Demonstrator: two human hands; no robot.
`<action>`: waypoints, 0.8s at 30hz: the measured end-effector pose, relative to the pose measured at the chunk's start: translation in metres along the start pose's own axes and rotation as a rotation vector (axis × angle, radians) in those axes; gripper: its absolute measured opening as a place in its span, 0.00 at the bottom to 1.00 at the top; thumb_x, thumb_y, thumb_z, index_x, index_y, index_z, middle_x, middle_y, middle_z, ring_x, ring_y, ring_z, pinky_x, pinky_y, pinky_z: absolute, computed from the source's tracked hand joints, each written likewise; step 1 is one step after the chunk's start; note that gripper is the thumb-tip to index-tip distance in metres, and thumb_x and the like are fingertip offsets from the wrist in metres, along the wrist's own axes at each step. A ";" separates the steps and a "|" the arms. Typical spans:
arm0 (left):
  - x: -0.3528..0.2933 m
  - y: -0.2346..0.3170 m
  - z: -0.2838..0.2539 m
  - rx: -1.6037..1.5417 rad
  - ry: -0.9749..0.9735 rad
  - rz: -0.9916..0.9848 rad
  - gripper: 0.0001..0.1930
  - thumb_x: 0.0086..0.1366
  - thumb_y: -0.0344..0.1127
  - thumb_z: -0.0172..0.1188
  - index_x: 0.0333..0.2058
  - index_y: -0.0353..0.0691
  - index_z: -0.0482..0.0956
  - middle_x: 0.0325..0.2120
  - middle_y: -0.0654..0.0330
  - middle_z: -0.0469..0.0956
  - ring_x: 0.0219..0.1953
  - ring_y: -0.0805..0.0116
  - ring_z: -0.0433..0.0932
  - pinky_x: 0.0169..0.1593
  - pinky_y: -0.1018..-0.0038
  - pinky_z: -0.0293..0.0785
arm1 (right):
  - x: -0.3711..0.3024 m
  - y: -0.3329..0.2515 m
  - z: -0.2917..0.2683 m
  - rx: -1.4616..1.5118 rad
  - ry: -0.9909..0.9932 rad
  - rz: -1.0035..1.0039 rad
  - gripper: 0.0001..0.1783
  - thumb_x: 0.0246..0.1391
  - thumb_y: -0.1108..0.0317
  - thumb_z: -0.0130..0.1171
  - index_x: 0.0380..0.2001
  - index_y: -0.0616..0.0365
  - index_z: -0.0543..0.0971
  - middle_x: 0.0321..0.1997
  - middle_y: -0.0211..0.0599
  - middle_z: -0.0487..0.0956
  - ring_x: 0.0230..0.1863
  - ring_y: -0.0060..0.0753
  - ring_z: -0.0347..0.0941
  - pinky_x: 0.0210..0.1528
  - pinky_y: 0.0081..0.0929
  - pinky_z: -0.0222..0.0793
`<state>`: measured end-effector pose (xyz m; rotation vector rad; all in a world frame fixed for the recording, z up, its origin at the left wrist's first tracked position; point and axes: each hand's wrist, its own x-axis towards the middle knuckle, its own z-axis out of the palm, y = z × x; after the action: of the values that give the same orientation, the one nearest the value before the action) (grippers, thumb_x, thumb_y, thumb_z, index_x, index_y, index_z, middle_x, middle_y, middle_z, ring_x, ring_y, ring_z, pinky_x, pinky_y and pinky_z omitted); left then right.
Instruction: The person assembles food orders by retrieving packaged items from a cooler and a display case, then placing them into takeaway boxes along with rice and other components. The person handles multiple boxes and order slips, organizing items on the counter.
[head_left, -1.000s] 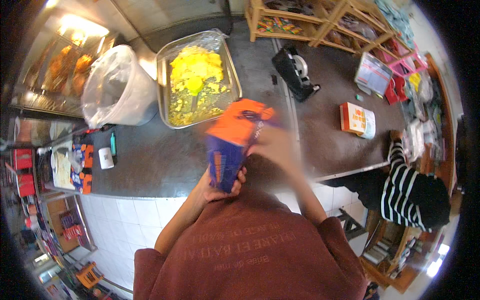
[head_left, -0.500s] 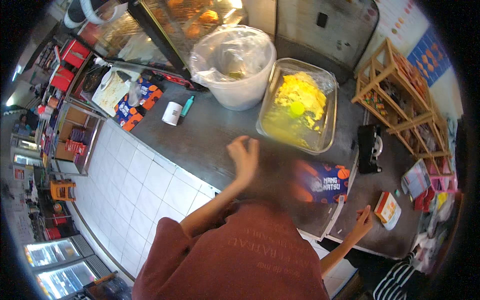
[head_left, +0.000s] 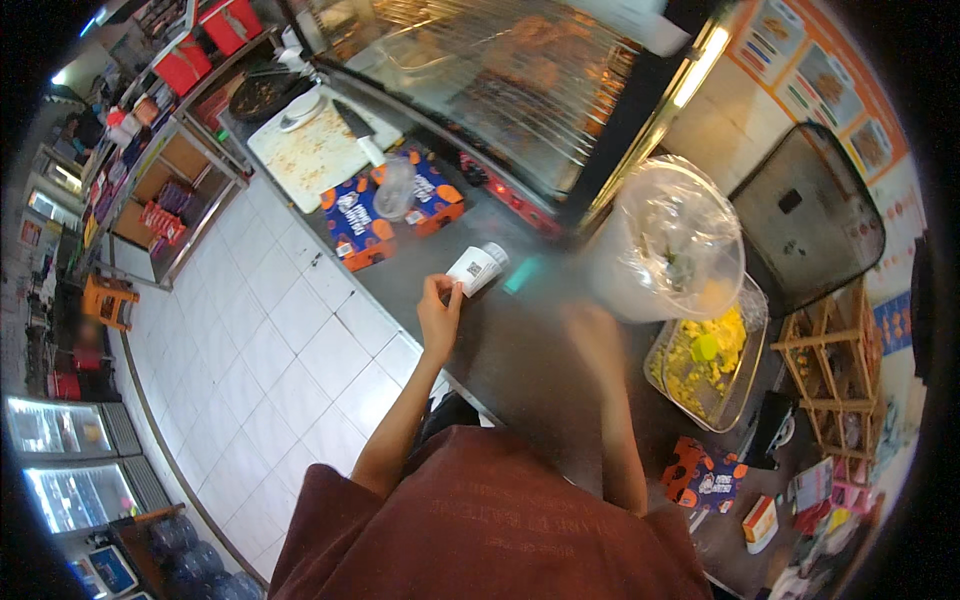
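My left hand (head_left: 440, 312) is closed, thumb and fingers pinching the near edge of a white roll of printed labels (head_left: 472, 270) that lies on the dark counter. A teal, pen-like object (head_left: 520, 275), blurred, rests just right of the roll. My right hand (head_left: 595, 335) is over the counter in front of the large white bucket (head_left: 655, 270), smeared by motion, so its fingers cannot be made out. A plastic bag lines the bucket.
Navy-and-orange boxes (head_left: 362, 225) lie beyond the roll, near a cutting board (head_left: 290, 160) with a knife (head_left: 355, 130). A glass display case (head_left: 500, 95) stands behind. At right are a tray of yellow food (head_left: 655, 365), another patterned box (head_left: 705, 475) and a wooden rack (head_left: 830, 350).
The view has swung left. My left hand has come to the label roll and pinched it. My right hand has moved from the counter's right end to in front of the bucket.
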<state>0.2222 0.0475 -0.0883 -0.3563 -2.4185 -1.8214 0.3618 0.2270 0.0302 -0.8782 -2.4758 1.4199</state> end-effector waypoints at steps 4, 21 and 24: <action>0.039 -0.029 -0.044 -0.205 -0.126 -0.037 0.10 0.60 0.27 0.55 0.40 0.36 0.68 0.27 0.62 0.69 0.31 0.71 0.74 0.37 0.77 0.71 | 0.107 -0.009 0.106 -0.150 0.049 -0.744 0.31 0.44 0.61 0.64 0.50 0.60 0.65 0.44 0.49 0.71 0.46 0.46 0.68 0.47 0.35 0.65; 0.079 -0.055 0.016 0.139 -0.368 0.162 0.18 0.55 0.44 0.60 0.35 0.33 0.71 0.34 0.43 0.72 0.40 0.44 0.71 0.43 0.56 0.65 | 0.296 -0.155 0.276 0.011 -0.141 -0.409 0.31 0.39 0.52 0.66 0.44 0.61 0.72 0.35 0.49 0.78 0.39 0.42 0.76 0.38 0.34 0.71; 0.074 -0.056 -0.009 0.144 -0.421 -0.074 0.16 0.58 0.42 0.57 0.35 0.33 0.71 0.22 0.42 0.73 0.28 0.43 0.75 0.31 0.57 0.68 | 0.271 -0.135 0.270 -0.350 -0.219 -0.323 0.50 0.31 0.42 0.68 0.58 0.49 0.61 0.60 0.60 0.57 0.60 0.59 0.54 0.56 0.50 0.55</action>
<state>0.1366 0.0339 -0.1224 -0.7084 -2.8517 -1.7289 -0.0241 0.1282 -0.0436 -0.3535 -2.9200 1.0434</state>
